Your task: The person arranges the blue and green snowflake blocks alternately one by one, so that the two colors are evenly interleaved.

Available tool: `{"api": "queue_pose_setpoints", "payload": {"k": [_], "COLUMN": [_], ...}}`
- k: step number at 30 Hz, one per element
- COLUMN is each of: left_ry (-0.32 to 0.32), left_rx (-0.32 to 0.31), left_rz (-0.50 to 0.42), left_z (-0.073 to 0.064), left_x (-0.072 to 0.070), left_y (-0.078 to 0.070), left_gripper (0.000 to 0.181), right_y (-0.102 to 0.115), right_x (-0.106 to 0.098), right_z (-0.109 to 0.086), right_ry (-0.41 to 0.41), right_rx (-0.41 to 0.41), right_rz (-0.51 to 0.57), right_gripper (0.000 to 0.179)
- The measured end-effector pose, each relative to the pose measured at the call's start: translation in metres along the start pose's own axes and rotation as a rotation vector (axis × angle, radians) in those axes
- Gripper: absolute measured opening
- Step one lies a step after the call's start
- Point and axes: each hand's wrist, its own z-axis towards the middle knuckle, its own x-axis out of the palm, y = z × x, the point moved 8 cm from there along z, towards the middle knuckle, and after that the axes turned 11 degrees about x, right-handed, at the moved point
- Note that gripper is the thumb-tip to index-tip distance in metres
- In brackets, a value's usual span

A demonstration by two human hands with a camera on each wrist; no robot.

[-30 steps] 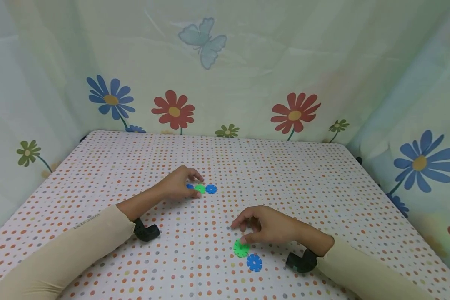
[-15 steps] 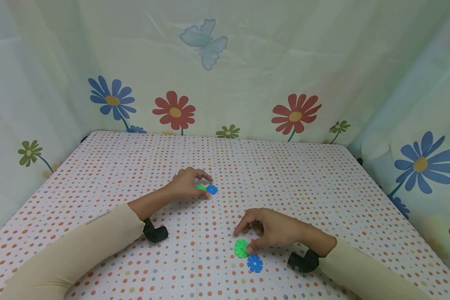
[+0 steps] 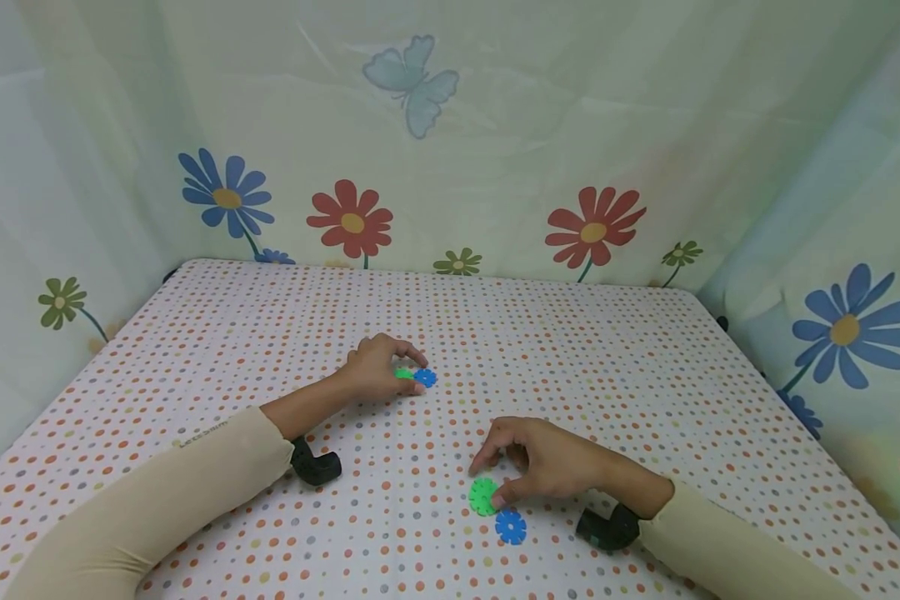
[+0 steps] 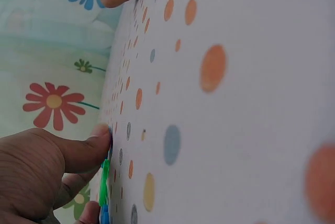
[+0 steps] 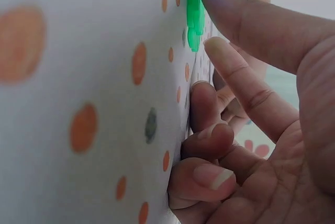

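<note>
My left hand (image 3: 381, 367) rests at a short row of notched discs. Its thumb is at the near edge of the blue disc (image 3: 425, 378) and its index finger arches over the far side, apart from it. A green disc (image 3: 404, 374) shows partly under that hand; the left wrist view has the green disc (image 4: 104, 182) edge-on and a blue disc (image 4: 105, 214) below it. My right hand (image 3: 551, 458) has its thumb touching the right edge of another green disc (image 3: 482, 497). The right index finger curves beyond the far edge. A blue disc (image 3: 511, 527) adjoins this green one.
A white cloth with coloured dots covers the table (image 3: 555, 350). Flower-printed curtains (image 3: 495, 125) stand behind it and at both sides. Each wrist bears a black camera mount (image 3: 315, 463), below the beige sleeves (image 3: 217, 467).
My left hand has shifted right along the row to the right-hand blue disc. The right thumb has slid from the green disc's top to its right edge. The visible discs have stayed put.
</note>
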Motion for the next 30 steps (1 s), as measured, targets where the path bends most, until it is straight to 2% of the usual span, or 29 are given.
{"api": "queue_pose_setpoints", "payload": {"k": [17,22,30], "left_ry": [-0.018,-0.022,-0.024], "left_rx": [0.004,0.004,-0.002], "left_rz": [0.0,0.001,-0.007], "left_z": [0.0,0.0006,0.0008], "left_x": [-0.0006,-0.0006,-0.0007], "left_y": [-0.0007,-0.0004,0.0003], "left_gripper": [0.024,0.024,0.024], "right_y": [0.0,0.0027,0.0059], "right_x": [0.0013,0.0027,0.0049], "right_z": [-0.0002,-0.001,-0.0029], "right_ry": [0.001,0.006,0.006], "right_rx": [-0.016,-0.038,-0.057], "right_rz": [-0.019,-0.049,-0.09], "right_gripper": [0.031,0.028,0.033]}}
